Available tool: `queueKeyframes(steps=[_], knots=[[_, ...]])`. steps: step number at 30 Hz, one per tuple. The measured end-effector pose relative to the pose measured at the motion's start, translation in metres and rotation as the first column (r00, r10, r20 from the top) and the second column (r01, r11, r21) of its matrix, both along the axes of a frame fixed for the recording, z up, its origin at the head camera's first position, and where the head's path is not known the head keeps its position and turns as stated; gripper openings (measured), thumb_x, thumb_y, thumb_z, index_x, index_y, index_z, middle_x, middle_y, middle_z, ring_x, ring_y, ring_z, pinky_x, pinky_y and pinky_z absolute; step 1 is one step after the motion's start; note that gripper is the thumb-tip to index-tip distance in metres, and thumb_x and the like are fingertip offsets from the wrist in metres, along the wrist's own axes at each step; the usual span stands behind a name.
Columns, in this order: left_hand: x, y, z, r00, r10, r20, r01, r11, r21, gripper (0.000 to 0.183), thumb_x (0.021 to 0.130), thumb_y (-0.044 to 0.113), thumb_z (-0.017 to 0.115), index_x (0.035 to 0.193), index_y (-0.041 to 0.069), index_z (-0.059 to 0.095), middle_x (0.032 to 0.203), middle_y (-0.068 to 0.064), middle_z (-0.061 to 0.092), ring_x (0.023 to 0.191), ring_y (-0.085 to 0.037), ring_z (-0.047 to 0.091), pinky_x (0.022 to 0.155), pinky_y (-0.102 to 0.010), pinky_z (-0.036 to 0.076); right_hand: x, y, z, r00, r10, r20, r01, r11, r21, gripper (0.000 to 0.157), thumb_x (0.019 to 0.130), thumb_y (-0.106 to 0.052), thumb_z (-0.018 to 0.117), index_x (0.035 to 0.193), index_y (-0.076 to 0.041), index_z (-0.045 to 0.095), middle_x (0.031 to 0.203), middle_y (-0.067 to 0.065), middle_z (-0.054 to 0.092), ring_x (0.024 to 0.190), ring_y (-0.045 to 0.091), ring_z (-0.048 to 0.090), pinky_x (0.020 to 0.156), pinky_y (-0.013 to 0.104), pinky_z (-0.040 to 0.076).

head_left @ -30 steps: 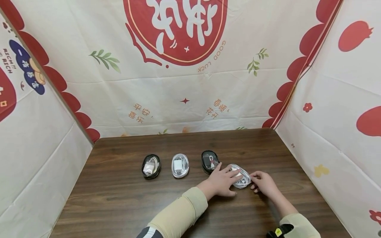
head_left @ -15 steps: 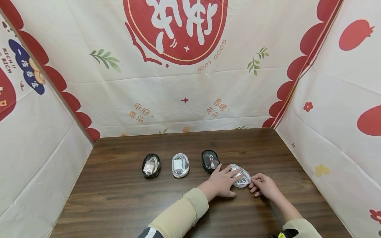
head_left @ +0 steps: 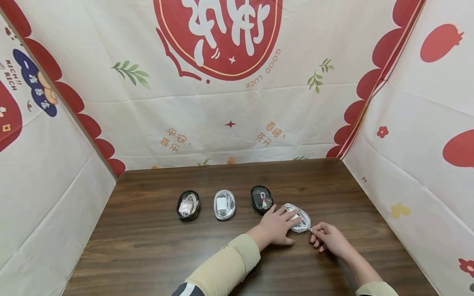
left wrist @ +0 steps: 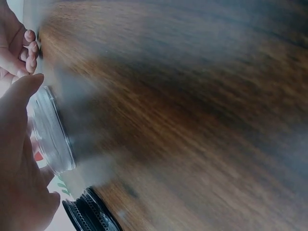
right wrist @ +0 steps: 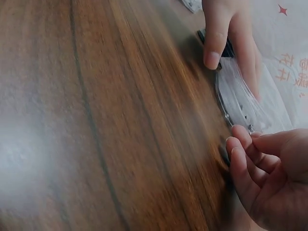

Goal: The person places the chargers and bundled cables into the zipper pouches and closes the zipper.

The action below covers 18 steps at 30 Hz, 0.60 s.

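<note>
In the head view my left hand (head_left: 275, 227) lies with spread fingers on a clear oval zip pouch (head_left: 304, 221) with white trim. A white charger and cable are partly visible inside. At the pouch's right end, my right hand (head_left: 329, 238) pinches a small zipper pull at the edge. In the right wrist view the right fingertips (right wrist: 239, 131) meet beside the pouch's zipped side (right wrist: 231, 98). The left wrist view shows the left thumb (left wrist: 26, 89) next to the pouch wall (left wrist: 55, 132).
A black-trimmed oval pouch (head_left: 261, 199) with a cable sits just beyond the left hand. Farther left are a white-trimmed pouch (head_left: 224, 204) and another black-trimmed pouch (head_left: 188, 205), each with a white charger. Printed cloth walls enclose the brown wooden table (head_left: 148, 255) on three sides.
My right hand has moved slightly toward the near side, around the pouch's right end. The held pouch has shifted a little; the left hand stays nearly still on it.
</note>
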<state>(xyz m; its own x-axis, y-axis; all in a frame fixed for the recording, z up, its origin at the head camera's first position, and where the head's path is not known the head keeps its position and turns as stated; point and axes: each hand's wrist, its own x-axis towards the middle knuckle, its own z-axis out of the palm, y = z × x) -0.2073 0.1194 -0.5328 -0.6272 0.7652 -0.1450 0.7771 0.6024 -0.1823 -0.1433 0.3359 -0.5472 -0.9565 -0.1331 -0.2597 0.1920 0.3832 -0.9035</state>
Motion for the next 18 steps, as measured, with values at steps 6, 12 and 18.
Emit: queueKeyframes(steps=[6, 12, 18], knots=[[0.002, 0.001, 0.001, 1.0, 0.008, 0.016, -0.009, 1.0, 0.009, 0.077, 0.087, 0.074, 0.046, 0.154, 0.045, 0.018, 0.159, 0.018, 0.016, 0.146, -0.014, 0.016, 0.114, -0.038, 0.021, 0.007, -0.007, 0.001, 1.0, 0.02, -0.018, -0.02, 1.0, 0.021, 0.019, 0.099, -0.004, 0.052, 0.105, 0.014, 0.054, 0.08, 0.012, 0.066, 0.063, 0.019, 0.061, 0.049, 0.032, 0.052], [0.004, 0.002, 0.003, 0.999, 0.034, 0.041, -0.035, 0.999, 0.035, 0.076, 0.088, 0.072, 0.047, 0.153, 0.045, 0.019, 0.159, 0.019, 0.016, 0.146, -0.014, 0.016, 0.113, -0.04, 0.024, 0.007, -0.012, 0.003, 0.994, -0.095, -0.058, 0.099, 0.992, 0.075, 0.014, 0.095, -0.001, 0.056, 0.1, 0.011, 0.062, 0.082, 0.011, 0.07, 0.06, 0.019, 0.06, 0.048, 0.029, 0.05], [0.008, 0.003, 0.002, 0.997, 0.051, 0.063, -0.055, 0.996, 0.068, 0.077, 0.088, 0.07, 0.051, 0.153, 0.044, 0.021, 0.16, 0.017, 0.016, 0.146, -0.016, 0.016, 0.113, -0.04, 0.026, 0.002, -0.008, 0.002, 0.983, -0.16, -0.087, 0.168, 0.982, 0.086, 0.014, 0.094, 0.001, 0.056, 0.096, 0.013, 0.062, 0.079, 0.013, 0.07, 0.06, 0.019, 0.061, 0.049, 0.029, 0.051]])
